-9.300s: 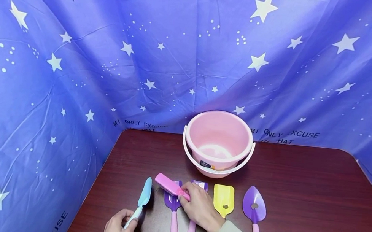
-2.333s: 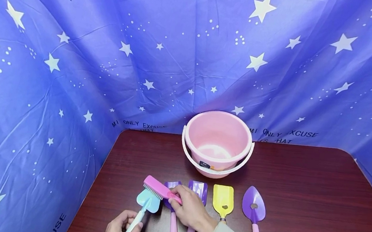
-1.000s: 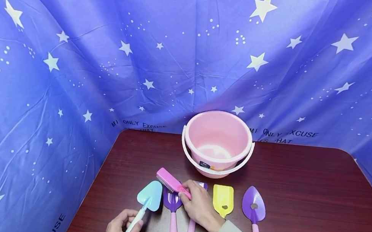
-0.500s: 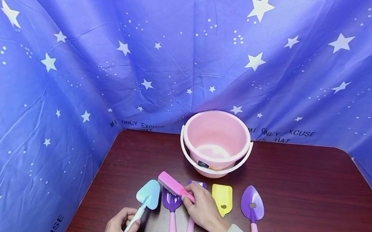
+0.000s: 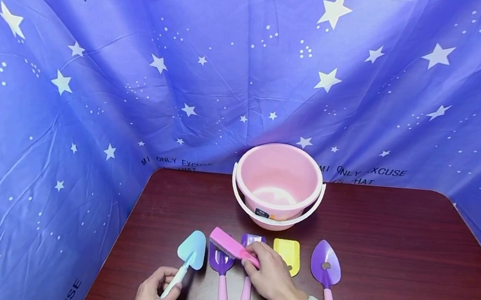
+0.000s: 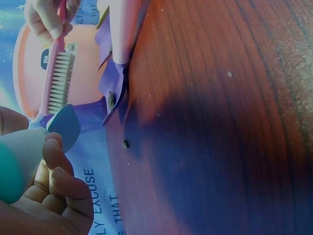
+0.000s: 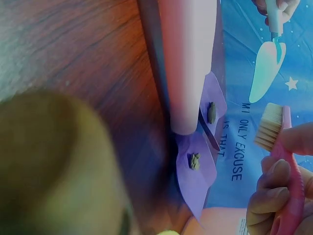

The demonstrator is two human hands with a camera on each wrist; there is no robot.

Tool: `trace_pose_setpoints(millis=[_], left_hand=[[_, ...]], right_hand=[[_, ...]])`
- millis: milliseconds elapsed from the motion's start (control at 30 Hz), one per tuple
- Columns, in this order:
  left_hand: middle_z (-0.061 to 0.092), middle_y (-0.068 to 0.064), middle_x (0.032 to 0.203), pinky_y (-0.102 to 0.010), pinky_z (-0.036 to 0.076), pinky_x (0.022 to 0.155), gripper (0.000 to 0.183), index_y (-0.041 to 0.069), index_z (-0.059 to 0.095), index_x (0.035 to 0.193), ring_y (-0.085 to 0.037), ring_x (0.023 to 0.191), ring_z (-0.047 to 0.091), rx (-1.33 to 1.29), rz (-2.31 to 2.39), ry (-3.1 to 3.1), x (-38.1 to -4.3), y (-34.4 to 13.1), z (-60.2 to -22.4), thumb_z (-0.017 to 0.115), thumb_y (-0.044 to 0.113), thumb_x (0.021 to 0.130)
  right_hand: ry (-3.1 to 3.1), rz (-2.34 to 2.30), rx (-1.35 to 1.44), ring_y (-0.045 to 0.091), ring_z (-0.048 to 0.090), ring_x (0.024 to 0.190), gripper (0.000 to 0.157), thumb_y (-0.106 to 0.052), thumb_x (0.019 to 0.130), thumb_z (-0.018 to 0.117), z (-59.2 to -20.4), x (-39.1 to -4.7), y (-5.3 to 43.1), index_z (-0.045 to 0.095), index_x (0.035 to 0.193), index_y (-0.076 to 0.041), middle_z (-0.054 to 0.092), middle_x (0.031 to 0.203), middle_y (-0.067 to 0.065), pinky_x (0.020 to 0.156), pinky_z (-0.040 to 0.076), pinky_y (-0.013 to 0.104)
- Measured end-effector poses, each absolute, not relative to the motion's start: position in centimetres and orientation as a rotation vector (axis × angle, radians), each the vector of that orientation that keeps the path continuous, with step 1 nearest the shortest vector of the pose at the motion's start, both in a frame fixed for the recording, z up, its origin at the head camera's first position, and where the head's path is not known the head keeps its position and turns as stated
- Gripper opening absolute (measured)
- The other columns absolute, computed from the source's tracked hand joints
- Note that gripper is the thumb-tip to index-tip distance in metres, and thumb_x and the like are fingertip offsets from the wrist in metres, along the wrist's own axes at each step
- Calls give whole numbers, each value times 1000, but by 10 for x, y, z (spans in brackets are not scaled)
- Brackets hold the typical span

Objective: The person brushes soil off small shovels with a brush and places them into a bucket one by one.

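Note:
In the head view my left hand (image 5: 156, 291) grips the white handle of a light blue trowel (image 5: 193, 248), its blade raised above the table. My right hand (image 5: 272, 277) holds a pink brush (image 5: 225, 242) by its handle, bristles downward, over a purple slotted shovel (image 5: 220, 265). The bristles (image 7: 269, 128) are pale in the right wrist view and stand apart from the trowel blade. Under the right hand, a second purple shovel (image 5: 252, 239) and a yellow shovel (image 5: 285, 254) are partly hidden. A purple pointed trowel (image 5: 326, 259) lies to the right with a dark clump on it.
A pink bucket (image 5: 280, 174) with a white handle stands behind the tools on the dark red table (image 5: 390, 246). Small brown clumps (image 7: 194, 161) sit on the purple blades, and a crumb (image 6: 125, 143) lies on the table. A blue starred curtain (image 5: 188, 65) surrounds the table.
The right hand has drawn the brush rightward off the trowel blade, which it was touching about two seconds ago. Earlier edge-on, the trowel now shows its broad face; the left hand keeps its grip.

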State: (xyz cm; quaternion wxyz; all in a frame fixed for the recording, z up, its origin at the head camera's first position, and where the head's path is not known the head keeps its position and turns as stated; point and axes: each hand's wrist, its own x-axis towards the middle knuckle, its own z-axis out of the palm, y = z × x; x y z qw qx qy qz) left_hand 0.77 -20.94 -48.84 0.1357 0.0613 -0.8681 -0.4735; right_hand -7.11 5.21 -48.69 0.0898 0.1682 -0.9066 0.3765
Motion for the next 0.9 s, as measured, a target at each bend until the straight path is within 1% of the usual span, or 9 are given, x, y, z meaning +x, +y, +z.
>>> trace_pose_setpoints(millis=[133,300,433,567,700,900], left_hand=[[59,12,68,-22,42,54,31,17,66,86,-3,58,51,159,-1380,-2511,6,-209,-484,74,-6,67],[61,10,70,-21,41,55,28,14,66,88,-2,59,51,128,-1389,-2526,3,-209,-478,74,-5,69],[62,9,72,-21,41,56,28,17,66,87,-3,59,52,127,-1403,-2535,0,-210,-477,73,-4,70],[61,11,71,-22,42,57,29,19,65,87,-4,58,52,131,-1386,-2557,-4,-210,-477,73,-3,70],[60,12,71,-23,41,58,29,19,65,88,-4,58,52,116,-1370,-2572,-6,-210,-476,74,-2,70],[61,7,73,-22,41,58,28,18,65,89,-4,59,52,95,-1376,-2582,-9,-208,-473,73,-1,70]], right_hand=[[-2705,1089,485,3,43,65,20,-19,76,76,-486,-69,58,63,89,-25,46,75,-20,59,37,24],[-2689,1071,503,2,45,67,21,-18,76,76,-484,-67,65,64,91,-24,51,79,-20,62,40,25],[-2663,1074,542,2,44,67,20,-17,76,76,-482,-67,70,64,91,-24,49,78,-19,60,39,23],[-2644,1079,570,2,45,67,21,-15,75,76,-481,-68,75,64,90,-23,49,78,-19,60,39,22],[-2649,1081,578,3,45,68,21,-14,76,76,-479,-67,80,64,90,-24,49,79,-18,60,39,22],[-2659,1068,593,3,44,66,21,-13,76,76,-476,-64,86,64,91,-22,47,76,-17,58,38,21]])
